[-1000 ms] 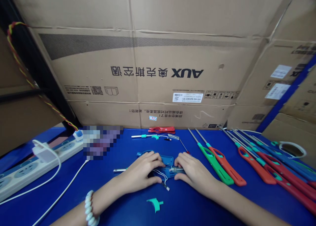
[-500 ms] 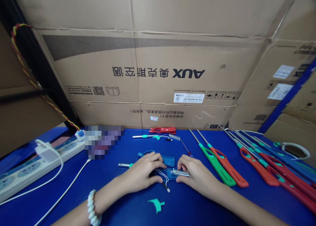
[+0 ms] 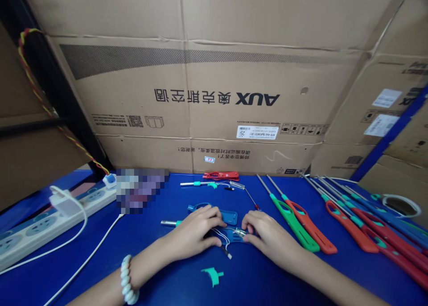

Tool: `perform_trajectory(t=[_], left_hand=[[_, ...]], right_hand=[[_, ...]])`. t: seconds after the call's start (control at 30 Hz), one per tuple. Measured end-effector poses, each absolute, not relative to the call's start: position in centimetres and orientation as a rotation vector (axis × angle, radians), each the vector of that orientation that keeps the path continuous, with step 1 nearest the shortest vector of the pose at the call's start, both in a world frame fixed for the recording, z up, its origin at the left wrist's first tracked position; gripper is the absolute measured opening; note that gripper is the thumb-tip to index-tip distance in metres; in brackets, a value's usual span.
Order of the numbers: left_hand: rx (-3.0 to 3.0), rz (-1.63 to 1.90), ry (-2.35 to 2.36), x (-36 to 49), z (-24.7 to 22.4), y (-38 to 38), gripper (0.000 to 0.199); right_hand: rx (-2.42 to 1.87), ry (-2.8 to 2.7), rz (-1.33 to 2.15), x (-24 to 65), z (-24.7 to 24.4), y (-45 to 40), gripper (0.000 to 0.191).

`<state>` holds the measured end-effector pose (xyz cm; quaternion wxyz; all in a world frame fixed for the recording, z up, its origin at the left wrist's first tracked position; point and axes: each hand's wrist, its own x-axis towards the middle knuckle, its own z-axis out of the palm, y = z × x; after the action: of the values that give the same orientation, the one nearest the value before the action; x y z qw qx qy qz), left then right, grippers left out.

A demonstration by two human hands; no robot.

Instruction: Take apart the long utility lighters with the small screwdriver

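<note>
My left hand (image 3: 195, 232) is closed around the middle of an opened blue gas lighter, its thumb and fingers on the near handle half (image 3: 231, 237). A metal tube (image 3: 170, 223) with a green collar sticks out left of that hand. My right hand (image 3: 272, 237) pinches the right end of a clear fuel tank (image 3: 240, 232) over the near half. White wires (image 3: 224, 235) run to a small black part with a white tip (image 3: 226, 252). The other blue handle half (image 3: 230, 217) lies just behind. A green trigger (image 3: 213, 276) lies in front.
Behind are a red handle shell (image 3: 222, 176), a second tube assembly (image 3: 197, 184) and a screwdriver (image 3: 252, 199). Several lighters, including a green one (image 3: 297, 225), lie at right. A power strip (image 3: 40, 225) with white cables is at left. Cardboard (image 3: 214, 74) walls the back.
My right hand has shifted over the clear tank and now covers its right end, which showed before between thumb and fingers. My left hand stays in place on the handle half.
</note>
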<state>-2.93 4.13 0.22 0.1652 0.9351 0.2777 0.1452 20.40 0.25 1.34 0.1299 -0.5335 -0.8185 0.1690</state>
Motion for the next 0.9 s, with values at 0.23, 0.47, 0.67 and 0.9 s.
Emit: perform_trajectory(t=[0.23, 0.47, 0.67, 0.9], left_hand=[[2.674, 0.448, 0.787, -2.93, 0.06, 4.17, 0.029], [2.683, 0.449, 0.787, -2.84, -0.04, 4.22, 0.030], [2.686, 0.470, 0.776, -2.82, -0.08, 4.23, 0.029], [2.696, 0.488, 0.793, -3.06, 0.04, 4.34, 0.026]], right_hand=[[-1.463, -2.561, 0.268, 20.59, 0.88, 0.27, 0.008], [-1.381, -2.465, 0.338, 20.10, 0.69, -0.01, 0.009], [-1.332, -2.375, 0.519, 19.88, 0.64, -0.43, 0.012], [-1.341, -2.345, 0.518, 19.93, 0.41, -0.44, 0.010]])
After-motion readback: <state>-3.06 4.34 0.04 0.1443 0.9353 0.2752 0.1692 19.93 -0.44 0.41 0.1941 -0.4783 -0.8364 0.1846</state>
